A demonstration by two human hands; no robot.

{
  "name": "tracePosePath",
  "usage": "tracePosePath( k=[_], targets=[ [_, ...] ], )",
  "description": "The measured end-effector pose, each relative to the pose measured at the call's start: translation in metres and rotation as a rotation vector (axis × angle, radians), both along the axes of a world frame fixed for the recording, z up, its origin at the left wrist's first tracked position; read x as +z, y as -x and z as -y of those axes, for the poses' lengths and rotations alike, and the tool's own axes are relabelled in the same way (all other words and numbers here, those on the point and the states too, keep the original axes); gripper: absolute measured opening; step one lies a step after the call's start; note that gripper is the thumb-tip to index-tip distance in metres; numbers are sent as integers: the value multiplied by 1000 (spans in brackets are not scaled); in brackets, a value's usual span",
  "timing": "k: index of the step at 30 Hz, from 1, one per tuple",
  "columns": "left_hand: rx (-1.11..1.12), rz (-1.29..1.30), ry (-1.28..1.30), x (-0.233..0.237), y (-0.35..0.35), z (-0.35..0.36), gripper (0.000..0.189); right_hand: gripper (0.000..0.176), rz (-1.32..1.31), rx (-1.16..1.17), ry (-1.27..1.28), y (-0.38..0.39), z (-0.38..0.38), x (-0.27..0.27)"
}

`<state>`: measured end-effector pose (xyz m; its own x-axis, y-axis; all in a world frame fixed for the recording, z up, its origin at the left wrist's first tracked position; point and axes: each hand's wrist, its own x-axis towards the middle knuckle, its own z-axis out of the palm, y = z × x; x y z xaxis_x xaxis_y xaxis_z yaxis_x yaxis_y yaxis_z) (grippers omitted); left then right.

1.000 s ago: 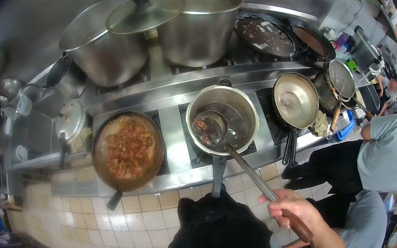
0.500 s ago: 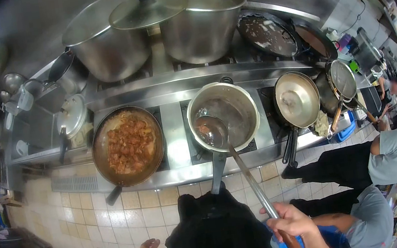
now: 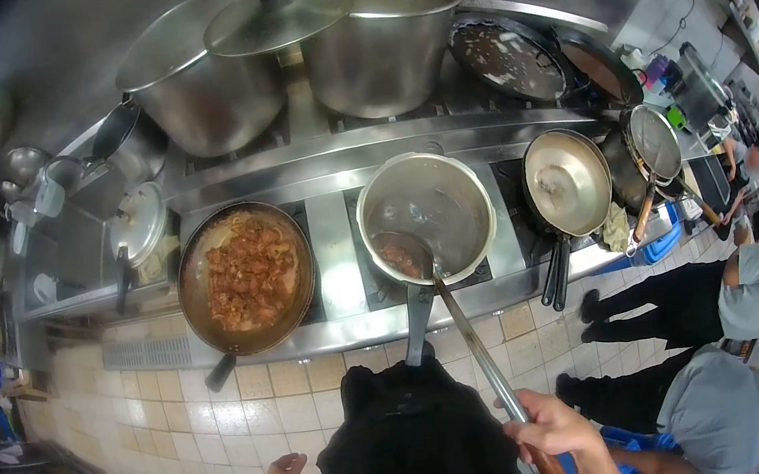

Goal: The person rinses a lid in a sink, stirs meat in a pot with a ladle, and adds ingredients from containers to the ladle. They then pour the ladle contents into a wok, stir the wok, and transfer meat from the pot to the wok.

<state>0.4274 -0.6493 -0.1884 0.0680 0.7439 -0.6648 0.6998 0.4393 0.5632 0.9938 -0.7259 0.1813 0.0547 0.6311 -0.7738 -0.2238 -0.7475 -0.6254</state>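
My right hand (image 3: pixel 550 424) is wrapped round the wooden grip of a long-handled ladle (image 3: pixel 480 348). The ladle's bowl lies inside a deep pressure cooker pot (image 3: pixel 482 199), at its near left side, with reddish-brown food in it. Greyish liquid shows in the pot, whose handle points toward me. Low on the left hangs my left hand (image 3: pixel 285 473), away from the stove, with loosely bent fingers and nothing in it. A frying pan (image 3: pixel 197 304) left of the pot holds browned, chopped food (image 3: pixel 250 273).
Two large stockpots (image 3: pixel 385 63) stand behind, with a glass lid (image 3: pixel 275 25) across them. Several pans, including a pale frying pan (image 3: pixel 569 183), and a strainer (image 3: pixel 653 143) are on the right. A sink (image 3: pixel 64 245) is at left. Co-workers (image 3: pixel 727 402) stand close on my right.
The ladle's bowl has dropped slightly toward the pot's near left side, its food showing more clearly. My right hand has shifted slightly. The co-workers on the right have moved.
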Motion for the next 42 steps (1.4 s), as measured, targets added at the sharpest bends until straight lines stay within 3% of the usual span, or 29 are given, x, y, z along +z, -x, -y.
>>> tracePosePath(
  k=[9, 12, 19, 22, 24, 27, 31, 35, 38, 42],
  targets=[
    [65, -7, 14, 29, -19, -3, 48, 42, -100, -89, -31, -4, 1, -10],
    [53, -12, 8, 20, -12, 2, 49, 45, -291, -340, -43, -4, -4, -10],
    [73, -33, 18, 32, -4, 12, 47, 46, -517, -558, -182, 0, -7, -30],
    [87, 13, -41, 51, 8, 20, 46, 39, -366, -562, -177, 16, -20, -16],
    [141, -70, 80, 70, 1, 15, 46, 43, -331, -483, -214, 24, -27, -12],
    [36, -25, -110, 38, 27, 30, 48, 40, -339, -442, -256, 35, -39, -5],
    [91, -10, -78, 15, 46, 46, 51, 43, -237, -324, -194, 60, -65, 16],
    [167, 1, -1, 5, 61, 58, 54, 38, -175, -96, -164, 84, -101, -4],
    [192, -1, 26, 4, 67, 59, 54, 34, 50, 203, -180, 111, -127, -21],
    [156, -24, 17, -4, 80, 63, 55, 37, 176, 237, -185, 123, -134, -42]
  ],
)
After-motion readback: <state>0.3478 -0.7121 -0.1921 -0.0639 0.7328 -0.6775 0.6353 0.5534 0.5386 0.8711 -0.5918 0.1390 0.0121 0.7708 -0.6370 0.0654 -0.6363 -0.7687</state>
